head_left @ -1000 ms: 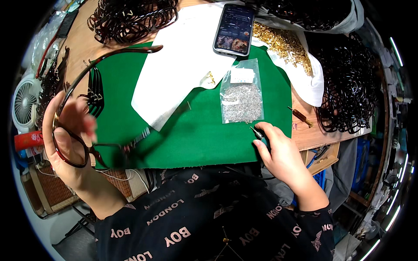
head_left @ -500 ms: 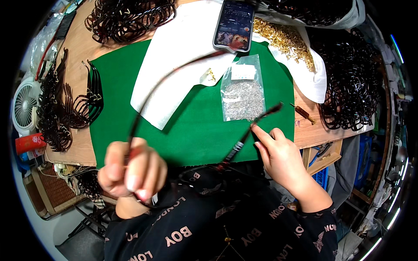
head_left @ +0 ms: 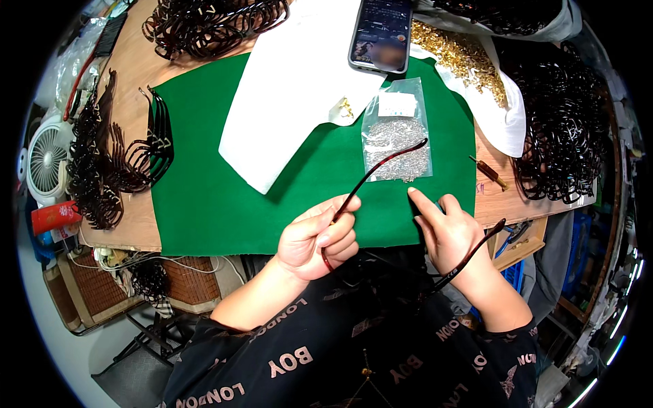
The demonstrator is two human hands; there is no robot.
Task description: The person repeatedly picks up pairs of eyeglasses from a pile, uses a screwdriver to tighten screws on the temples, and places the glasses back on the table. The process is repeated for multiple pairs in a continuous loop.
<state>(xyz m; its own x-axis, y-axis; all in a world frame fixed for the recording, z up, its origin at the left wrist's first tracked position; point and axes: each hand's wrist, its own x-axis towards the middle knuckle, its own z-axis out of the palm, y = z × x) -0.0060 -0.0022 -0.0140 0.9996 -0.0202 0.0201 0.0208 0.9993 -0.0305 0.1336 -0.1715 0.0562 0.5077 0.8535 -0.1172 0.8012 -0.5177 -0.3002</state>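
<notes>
My left hand [head_left: 318, 238] is closed around one temple of a dark reddish-brown eyeglass frame [head_left: 371, 170], whose tip rises over the bag. The frame's other temple [head_left: 469, 257] crosses in front of my right wrist; its front is hard to make out against the dark shirt. My right hand [head_left: 450, 228] holds nothing that I can see. Its index finger stretches toward the lower edge of a clear plastic bag [head_left: 401, 153], while the other fingers are bent. Tiny silver metal parts, apparently screws, fill the bag, and a few lie at its lower edge on the green mat [head_left: 299, 217].
White sheets [head_left: 272, 115] and a phone [head_left: 381, 41] lie beyond the bag. Gold-coloured small parts [head_left: 469, 61] spread at the far right, beside piled dark frames [head_left: 564, 129]. A small screwdriver [head_left: 490, 173] rests right of the mat. More frames [head_left: 102, 156] and a fan [head_left: 51, 160] stand left.
My left hand has moved right and away from me, turning the eyeglass frame so its temples point right. My right index finger stays by the bag. The whole view has shifted slightly.
</notes>
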